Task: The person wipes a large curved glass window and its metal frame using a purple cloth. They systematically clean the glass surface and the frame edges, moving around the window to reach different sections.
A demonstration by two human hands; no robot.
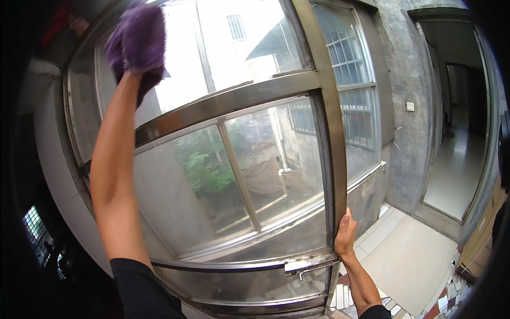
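Note:
My left arm reaches up at the left, and my left hand (pixel 133 77) holds a purple cloth (pixel 144 38) against the upper glass pane (pixel 239 44) of a metal-framed door. Folds of the cloth hide the fingers, and the cloth is slightly blurred. Lower down at the right, my right hand (pixel 346 235) grips the door's outer vertical stile (pixel 334 151). Between the two panes runs a metal crossbar (pixel 231 99). A sliding bolt latch (pixel 301 268) sits beside my right hand, low on the door. Through the lower glass pane (pixel 191 175) another window frame shows.
Right of the door stand a barred window (pixel 352 71) and a rough grey wall (pixel 404 67) with a light switch (pixel 410 106). An open doorway (pixel 458 119) lies beyond. A cardboard box (pixel 480 239) rests at the right edge, near a pale floor slab (pixel 406 259) and mosaic tiles.

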